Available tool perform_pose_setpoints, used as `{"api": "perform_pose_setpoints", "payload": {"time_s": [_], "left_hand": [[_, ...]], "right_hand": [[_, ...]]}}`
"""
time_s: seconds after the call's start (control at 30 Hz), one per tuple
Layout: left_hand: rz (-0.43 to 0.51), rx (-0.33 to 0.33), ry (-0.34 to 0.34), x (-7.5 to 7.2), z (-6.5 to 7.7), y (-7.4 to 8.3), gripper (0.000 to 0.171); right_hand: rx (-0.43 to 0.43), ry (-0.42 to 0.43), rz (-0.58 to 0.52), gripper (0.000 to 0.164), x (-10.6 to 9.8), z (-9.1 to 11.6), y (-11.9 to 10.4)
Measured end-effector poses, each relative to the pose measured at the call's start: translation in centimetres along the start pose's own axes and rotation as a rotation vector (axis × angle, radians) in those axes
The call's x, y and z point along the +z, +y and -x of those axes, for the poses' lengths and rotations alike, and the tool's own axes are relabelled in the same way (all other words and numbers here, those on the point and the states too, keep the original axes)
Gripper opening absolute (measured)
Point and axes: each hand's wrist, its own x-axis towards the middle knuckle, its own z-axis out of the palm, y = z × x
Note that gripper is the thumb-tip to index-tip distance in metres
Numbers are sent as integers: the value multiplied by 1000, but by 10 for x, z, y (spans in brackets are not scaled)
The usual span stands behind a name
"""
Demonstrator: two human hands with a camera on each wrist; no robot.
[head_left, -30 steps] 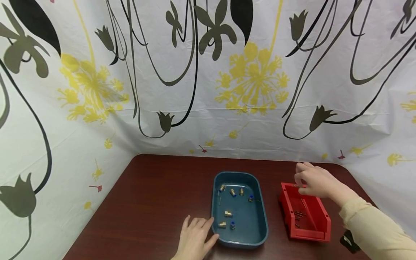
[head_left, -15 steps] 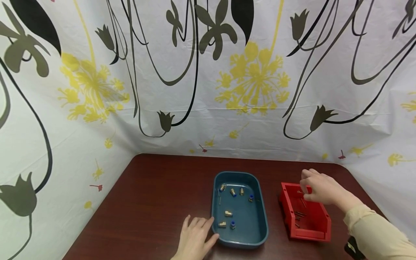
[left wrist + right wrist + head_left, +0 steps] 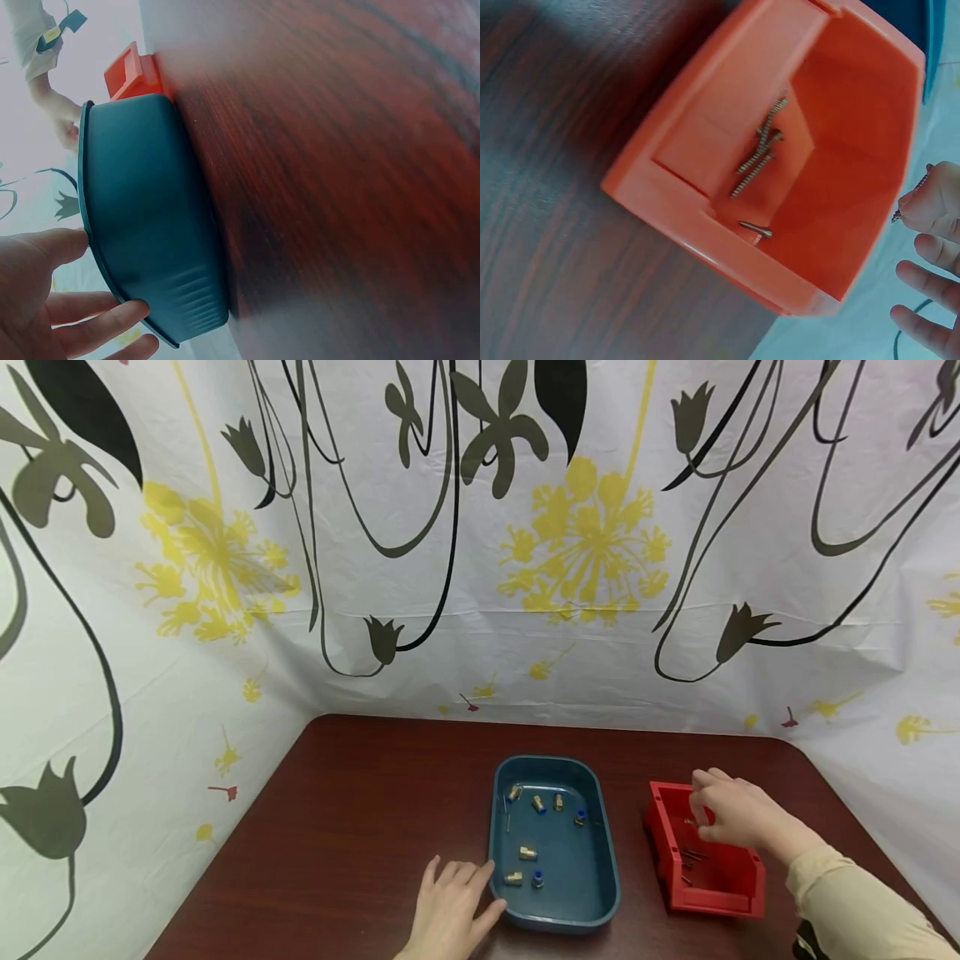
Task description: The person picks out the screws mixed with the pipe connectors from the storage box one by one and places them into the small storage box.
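Note:
In the right wrist view, my right hand (image 3: pixel 937 210) pinches a screw (image 3: pixel 922 180) between thumb and fingertip. That hand (image 3: pixel 738 810) is over the far right part of a red bin (image 3: pixel 750 902). Several more screws (image 3: pixel 759 150) lie on the bin's floor. To the left stands a dark teal tray (image 3: pixel 555 902) with several brass fittings (image 3: pixel 527 853), some with blue ends, and a thin metal piece (image 3: pixel 507 817). My left hand (image 3: pixel 450 906) touches the tray's near left rim with its fingers extended; the left wrist view shows its thumb and fingertips against the tray's outside.
Tray and bin stand side by side on a dark red-brown wooden table (image 3: pixel 360 827), with a gap between them. A white cloth (image 3: pixel 420 693) printed with flowers hangs behind the table and along its sides.
My right hand has moved from the bin's far edge a little to the right and down, nearer to the bin's middle. The left hand has stayed on the tray rim.

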Motion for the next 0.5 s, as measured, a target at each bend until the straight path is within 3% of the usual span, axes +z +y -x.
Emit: {"api": "perform_pose_setpoints", "payload": {"time_s": [0.5], "left_hand": [[1,-6,-17,0,-1,0,40]], "right_hand": [[-24,-39,-29,38,28,6,-3]]}}
